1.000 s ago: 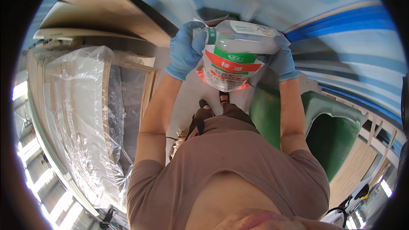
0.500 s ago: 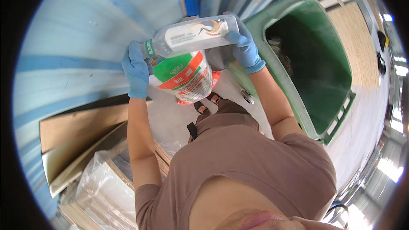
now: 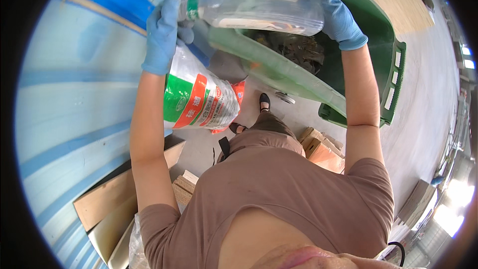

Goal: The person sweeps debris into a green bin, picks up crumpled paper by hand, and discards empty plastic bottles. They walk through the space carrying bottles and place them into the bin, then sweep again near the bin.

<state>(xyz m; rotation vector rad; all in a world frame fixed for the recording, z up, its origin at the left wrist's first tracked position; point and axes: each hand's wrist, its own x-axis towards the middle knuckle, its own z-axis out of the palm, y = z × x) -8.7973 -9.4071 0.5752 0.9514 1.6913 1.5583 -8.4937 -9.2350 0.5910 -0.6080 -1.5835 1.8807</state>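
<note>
A large clear plastic bottle (image 3: pixel 264 7) lies sideways between my two blue-gloved hands, its green-banded neck to the left. My left hand (image 3: pixel 165 32) is closed round the neck. At the base end, my right hand (image 3: pixel 341 17) grips the bottle, with some fingers reaching behind it. Under the bottle's right part is the opening of a green wheeled bin (image 3: pixel 298 82), with dark scraps (image 3: pixel 298 52) inside. A white, green and red woven sack (image 3: pixel 204 99) stands below my left hand, left of the bin.
A blue and white wall (image 3: pixel 74 104) runs along the left. Cardboard sheets (image 3: pixel 107 199) lean at the lower left, near clear plastic wrap. Stacked cardboard (image 3: pixel 326 152) sits on the floor by my right side, and a wooden board (image 3: pixel 393 0) is beyond the bin.
I have turned rightward, so the bin now lies beneath the bottle. The bottle has moved from over the sack and rolled, its printed label now mostly out of sight. My right forearm is raised farther.
</note>
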